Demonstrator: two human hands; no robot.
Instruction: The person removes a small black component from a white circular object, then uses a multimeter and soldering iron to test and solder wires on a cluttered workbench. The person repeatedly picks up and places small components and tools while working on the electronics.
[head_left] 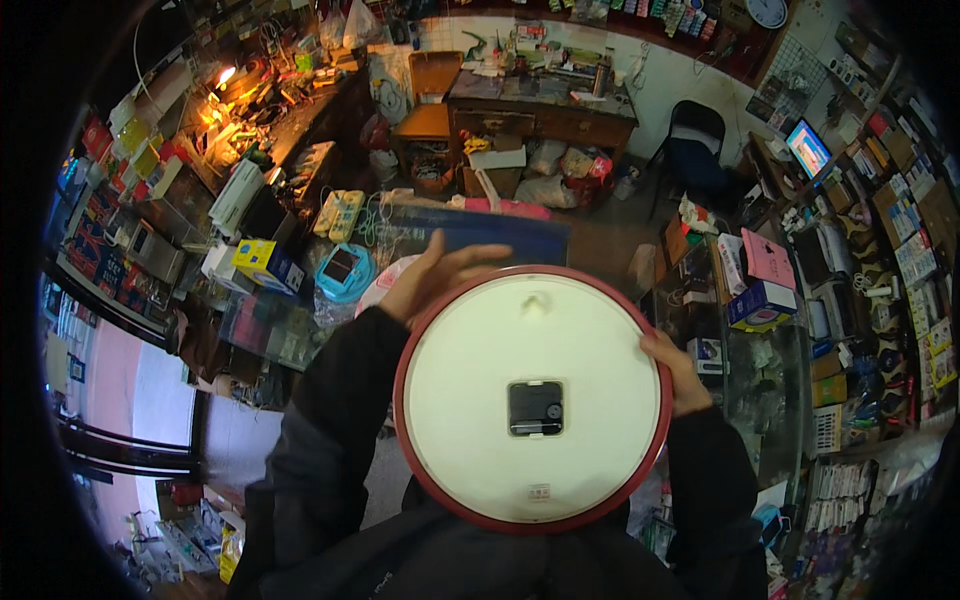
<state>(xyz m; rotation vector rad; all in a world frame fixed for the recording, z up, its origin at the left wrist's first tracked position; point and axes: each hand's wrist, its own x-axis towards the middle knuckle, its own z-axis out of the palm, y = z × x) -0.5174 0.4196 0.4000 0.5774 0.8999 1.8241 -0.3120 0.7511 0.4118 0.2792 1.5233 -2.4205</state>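
A round wall clock [470, 400] faces me with its back, a cream disc inside a dark red rim. Set in its middle is a black square clock movement [536, 408], and a hanging slot shows near its top edge. My right hand [682, 375] grips the clock's right rim, its thumb on the back and its other fingers mostly hidden behind. At the upper left rim, my left hand [430, 278] has its fingers stretched out and apart. Whether it touches the rim I cannot tell.
Left of the clock, a glass counter [265, 330] bears a blue device [345, 272] and a yellow-and-blue box [268, 265]. On the right, another glass counter [765, 400] carries several boxes. Farther back stand a wooden desk [540, 115], a wooden chair [430, 100] and a dark chair [690, 150].
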